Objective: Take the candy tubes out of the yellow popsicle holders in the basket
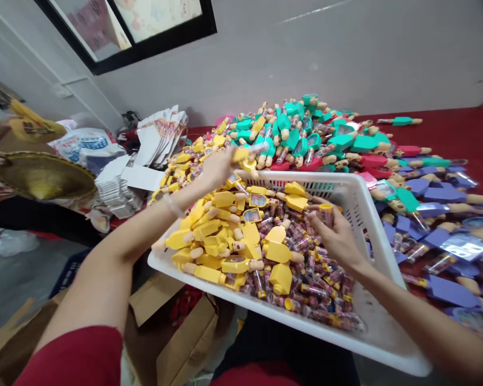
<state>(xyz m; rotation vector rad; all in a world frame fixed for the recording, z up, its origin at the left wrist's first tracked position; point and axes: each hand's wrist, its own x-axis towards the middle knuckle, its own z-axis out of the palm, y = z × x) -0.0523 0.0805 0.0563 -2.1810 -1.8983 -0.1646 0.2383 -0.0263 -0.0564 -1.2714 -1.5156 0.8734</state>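
A white plastic basket [360,187] holds a mixed heap. On its left lie yellow popsicle-shaped toys [209,229] with tan sticks; on its right are small clear tubes [306,300] with yellow caps and purple-pink filling. My left hand [220,165] reaches over the basket's far rim, closed on a yellow popsicle-shaped toy [241,155], a clear end sticking out to the right; the hand is slightly blurred. Inside the basket, my right hand [338,236] is closed around a clear tube with a yellow cap [326,210], its fingers curled near the heap's top.
Green popsicle-shaped toys [293,128] pile up behind the basket, purple ones [446,241] on the right, on a red tabletop [438,134]. Stacked white cards [116,187] stand left. Below is an open cardboard box [185,343]. At far left, another person's hands are near a straw hat [44,174].
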